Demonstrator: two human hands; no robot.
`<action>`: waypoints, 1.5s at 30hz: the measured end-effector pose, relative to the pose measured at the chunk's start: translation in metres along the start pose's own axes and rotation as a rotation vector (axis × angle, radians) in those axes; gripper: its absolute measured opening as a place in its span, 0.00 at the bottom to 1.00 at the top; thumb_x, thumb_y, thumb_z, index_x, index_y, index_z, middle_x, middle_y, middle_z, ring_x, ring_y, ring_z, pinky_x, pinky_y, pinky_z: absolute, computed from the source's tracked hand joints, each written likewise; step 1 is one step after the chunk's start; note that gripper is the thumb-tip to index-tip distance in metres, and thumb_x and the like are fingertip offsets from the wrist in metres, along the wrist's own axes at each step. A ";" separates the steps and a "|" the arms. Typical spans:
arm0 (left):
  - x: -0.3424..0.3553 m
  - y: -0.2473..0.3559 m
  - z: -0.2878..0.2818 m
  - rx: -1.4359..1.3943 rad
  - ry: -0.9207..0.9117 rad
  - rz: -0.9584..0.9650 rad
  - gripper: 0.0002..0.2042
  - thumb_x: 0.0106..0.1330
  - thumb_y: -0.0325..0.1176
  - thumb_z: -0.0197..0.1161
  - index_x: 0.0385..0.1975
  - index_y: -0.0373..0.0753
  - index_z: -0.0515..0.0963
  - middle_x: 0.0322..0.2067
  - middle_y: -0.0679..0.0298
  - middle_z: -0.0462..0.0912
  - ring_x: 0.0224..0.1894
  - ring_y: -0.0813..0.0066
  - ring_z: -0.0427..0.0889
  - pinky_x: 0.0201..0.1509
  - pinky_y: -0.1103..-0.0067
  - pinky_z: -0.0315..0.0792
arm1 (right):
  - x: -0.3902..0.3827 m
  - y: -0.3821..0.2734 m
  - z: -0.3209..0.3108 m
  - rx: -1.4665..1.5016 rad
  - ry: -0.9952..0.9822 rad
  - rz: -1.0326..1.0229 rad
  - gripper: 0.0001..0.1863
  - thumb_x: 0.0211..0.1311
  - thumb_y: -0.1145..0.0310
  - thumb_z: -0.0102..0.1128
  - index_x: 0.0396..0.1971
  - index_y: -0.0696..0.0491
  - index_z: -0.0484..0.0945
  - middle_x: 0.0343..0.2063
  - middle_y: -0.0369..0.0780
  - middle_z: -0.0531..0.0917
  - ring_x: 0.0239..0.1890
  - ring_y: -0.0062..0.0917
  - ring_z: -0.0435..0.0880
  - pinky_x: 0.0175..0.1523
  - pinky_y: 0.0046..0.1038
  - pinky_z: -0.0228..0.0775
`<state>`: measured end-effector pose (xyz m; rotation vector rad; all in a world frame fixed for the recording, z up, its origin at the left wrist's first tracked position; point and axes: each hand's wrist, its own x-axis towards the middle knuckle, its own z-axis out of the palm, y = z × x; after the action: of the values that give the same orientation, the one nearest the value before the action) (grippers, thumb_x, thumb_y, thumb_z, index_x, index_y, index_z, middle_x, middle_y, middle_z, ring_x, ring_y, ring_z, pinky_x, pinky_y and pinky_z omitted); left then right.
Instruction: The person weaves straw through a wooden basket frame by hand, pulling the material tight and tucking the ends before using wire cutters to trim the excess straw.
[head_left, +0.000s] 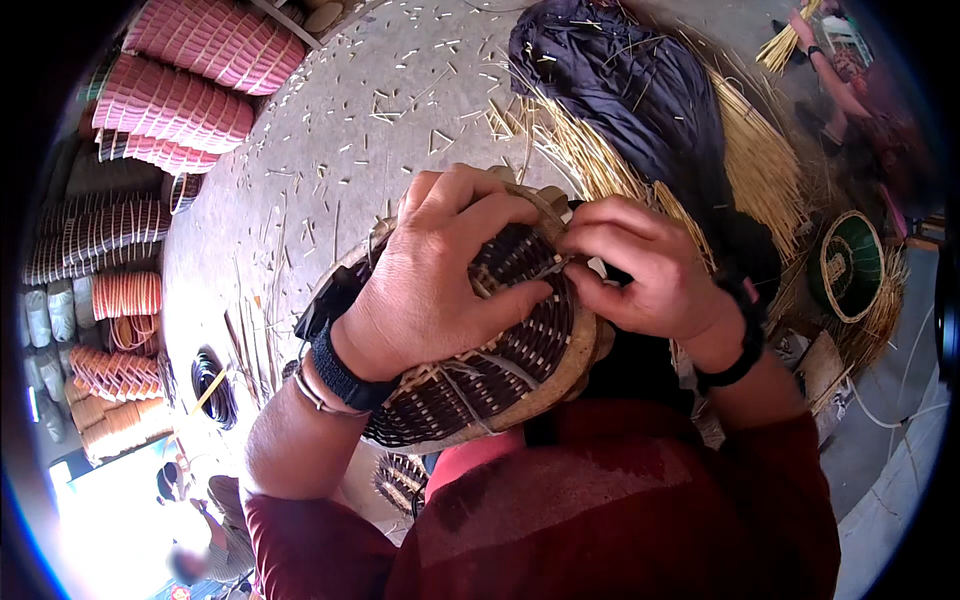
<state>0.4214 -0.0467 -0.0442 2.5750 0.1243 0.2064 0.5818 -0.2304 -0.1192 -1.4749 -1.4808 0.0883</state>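
Note:
A dark brown and tan woven basket (500, 370) lies on its side against my lap, bottom toward me. My left hand (430, 280) lies spread over its top, fingers pressing the weave. My right hand (640, 275) pinches a thin pale strip (560, 265) at the basket's upper edge, fingertips meeting those of my left hand. Both wrists wear black bands, and my sleeves are dark red.
Stacks of pink, striped and orange baskets (170, 110) line the left. A dark cloth (640, 90) lies over bundles of straw-coloured reeds (760, 170). A green basket (850, 265) sits at right. Another person's arm (830, 70) works at top right. Reed scraps litter the concrete floor (330, 150).

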 end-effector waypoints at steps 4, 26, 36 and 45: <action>0.001 0.002 0.000 0.007 -0.003 -0.011 0.30 0.47 0.38 0.84 0.53 0.39 0.84 0.52 0.54 0.80 0.56 0.54 0.78 0.64 0.63 0.72 | 0.019 0.003 -0.017 -0.136 -0.177 -0.190 0.10 0.55 0.72 0.74 0.34 0.55 0.81 0.37 0.39 0.81 0.32 0.33 0.87 0.34 0.33 0.82; 0.003 0.002 0.011 0.012 0.091 0.052 0.21 0.49 0.31 0.80 0.46 0.40 0.86 0.46 0.57 0.82 0.50 0.56 0.79 0.58 0.65 0.75 | 0.010 0.014 -0.037 -0.224 -0.199 -0.224 0.14 0.57 0.76 0.72 0.44 0.56 0.85 0.40 0.41 0.85 0.37 0.35 0.89 0.42 0.33 0.85; -0.013 -0.012 0.006 0.059 0.023 0.099 0.18 0.56 0.29 0.74 0.48 0.37 0.84 0.47 0.56 0.82 0.50 0.56 0.79 0.59 0.65 0.72 | -0.236 0.075 -0.109 -0.461 0.077 1.109 0.19 0.70 0.65 0.64 0.57 0.58 0.82 0.41 0.49 0.88 0.43 0.44 0.90 0.51 0.41 0.82; -0.016 0.005 -0.008 0.136 -0.059 -0.044 0.20 0.57 0.22 0.71 0.51 0.33 0.80 0.49 0.55 0.78 0.53 0.58 0.78 0.63 0.67 0.71 | -0.465 0.046 -0.026 -0.412 -0.106 1.516 0.20 0.65 0.65 0.61 0.54 0.56 0.85 0.41 0.52 0.89 0.46 0.49 0.90 0.53 0.44 0.81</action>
<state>0.4042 -0.0488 -0.0365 2.7076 0.1788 0.1087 0.5164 -0.5977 -0.4011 -2.6461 -0.1318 0.7975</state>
